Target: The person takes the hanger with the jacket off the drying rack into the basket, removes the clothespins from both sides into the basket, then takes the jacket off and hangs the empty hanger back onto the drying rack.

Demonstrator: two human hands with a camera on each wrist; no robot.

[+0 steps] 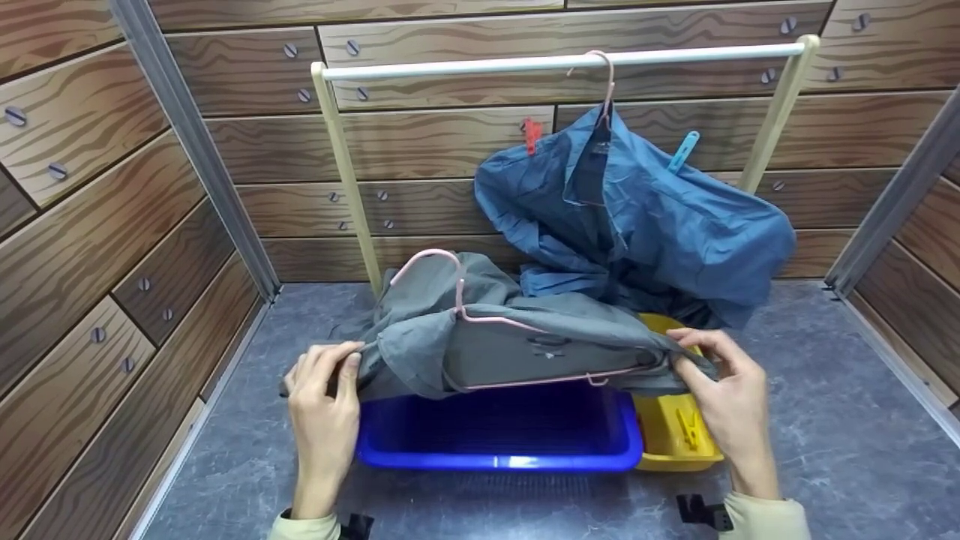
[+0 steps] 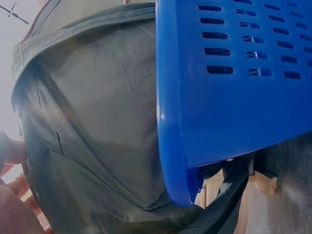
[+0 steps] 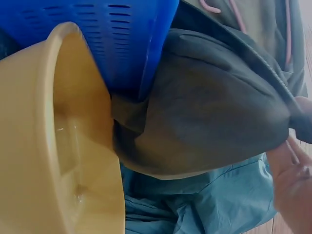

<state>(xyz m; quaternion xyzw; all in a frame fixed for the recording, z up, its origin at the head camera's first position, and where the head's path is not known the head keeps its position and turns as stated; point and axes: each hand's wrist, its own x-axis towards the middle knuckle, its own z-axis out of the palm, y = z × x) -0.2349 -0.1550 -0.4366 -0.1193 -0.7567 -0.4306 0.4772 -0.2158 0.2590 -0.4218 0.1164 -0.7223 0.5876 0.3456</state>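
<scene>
A grey zip jacket point(image 1: 517, 352) is stretched between both hands above a blue basket point(image 1: 495, 459). Inside its open front sits a pink hanger point(image 1: 460, 289), whose hook stands up past the collar. My left hand point(image 1: 324, 405) pinches the jacket at its left side between thumb and fingers. At the other side my right hand point(image 1: 727, 382) pinches the cloth with thumb and fingertips. In the right wrist view the jacket's sleeve point(image 3: 209, 107) hangs beside the basket, and the right hand point(image 3: 295, 180) grips near the zip edge.
Behind, a blue jacket point(image 1: 675, 217) hangs by its hanger on the white rail point(image 1: 450, 67), with a red clip point(image 1: 532, 136) and a light blue clip point(image 1: 683, 152) on its shoulders. Right of the basket stands a yellow tub point(image 1: 679, 463) with yellow clips point(image 1: 688, 429) inside.
</scene>
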